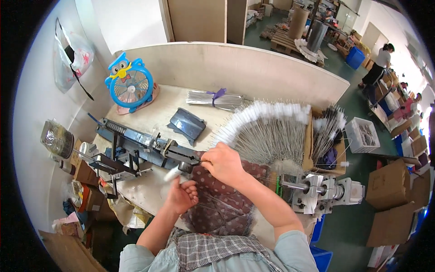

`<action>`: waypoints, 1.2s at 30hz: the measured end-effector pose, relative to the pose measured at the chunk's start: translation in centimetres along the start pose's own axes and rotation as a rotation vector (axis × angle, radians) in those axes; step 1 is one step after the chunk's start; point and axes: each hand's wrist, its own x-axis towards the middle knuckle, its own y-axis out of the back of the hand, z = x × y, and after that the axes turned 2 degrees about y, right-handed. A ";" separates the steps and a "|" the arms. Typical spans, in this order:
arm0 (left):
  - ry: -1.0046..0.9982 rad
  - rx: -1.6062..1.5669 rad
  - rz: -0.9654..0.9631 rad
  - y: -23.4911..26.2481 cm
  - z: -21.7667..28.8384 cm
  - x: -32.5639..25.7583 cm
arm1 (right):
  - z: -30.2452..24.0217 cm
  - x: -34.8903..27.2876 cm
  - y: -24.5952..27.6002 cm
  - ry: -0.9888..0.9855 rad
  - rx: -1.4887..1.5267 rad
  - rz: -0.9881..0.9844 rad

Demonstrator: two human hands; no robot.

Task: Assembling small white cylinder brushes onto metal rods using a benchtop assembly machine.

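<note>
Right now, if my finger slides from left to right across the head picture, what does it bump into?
Bag → fan → left hand → right hand → silver machine → big brown boxes.

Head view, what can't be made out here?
In the head view:
- Anything gripped by the right hand: covered by its own fingers.
- White object by the left hand: blur hides its exact shape.
- Lowest blue bin: cut off by the lower edge.
- Person far back: too small to tell what their hands do.
</note>
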 end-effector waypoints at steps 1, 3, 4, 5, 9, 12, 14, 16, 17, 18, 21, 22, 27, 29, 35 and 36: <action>-0.020 -0.086 -0.016 0.0 1.2 -0.5 | -0.3 0.3 -0.2 -0.032 -0.022 -0.057; -0.127 -0.077 -0.064 -0.9 2.9 -2.1 | -0.9 0.6 0.0 -0.046 -0.064 -0.105; -0.241 -0.071 -0.102 -1.5 3.5 -3.1 | -1.2 0.6 0.1 -0.057 -0.094 -0.154; -0.318 0.000 -0.183 -2.6 3.5 -4.0 | -1.2 0.7 0.0 -0.058 -0.105 -0.164; -0.443 0.275 0.016 -7.2 2.1 -4.4 | -1.3 0.9 0.1 -0.112 -0.197 -0.210; -0.688 1.687 0.331 -6.4 0.8 -2.5 | -1.7 1.0 0.4 -0.115 -0.214 -0.217; -0.653 1.601 0.298 -5.9 1.3 -2.1 | -1.6 1.0 0.4 -0.137 -0.240 -0.246; -0.608 1.522 0.272 -4.9 1.2 -1.5 | -1.9 0.7 0.7 -0.105 -0.219 -0.196; -0.596 1.429 0.222 -4.1 1.1 -0.5 | -1.9 0.6 0.7 -0.065 -0.194 -0.144; -0.583 1.338 0.171 -3.7 0.9 -0.1 | -1.9 0.2 1.0 -0.063 -0.186 -0.138; -0.661 0.855 -0.088 -4.9 -0.8 0.3 | -2.1 -2.0 2.7 0.043 -0.129 0.163; -0.661 0.867 -0.082 -5.2 -1.5 0.5 | -2.2 -3.1 3.3 0.039 -0.126 0.173; -0.544 0.669 -0.102 -5.5 -2.7 0.9 | -1.1 -7.6 1.1 0.022 -0.106 0.018; -0.736 1.146 -0.074 -4.9 -1.4 0.9 | -0.1 -7.0 -1.3 -0.026 -0.100 0.059; -0.746 1.234 -0.011 -3.1 0.5 -0.2 | 1.3 -6.5 -3.0 -0.051 -0.137 -0.108; -0.797 1.201 0.021 -2.2 1.0 -0.6 | 1.2 -6.9 -2.3 -0.056 -0.153 -0.106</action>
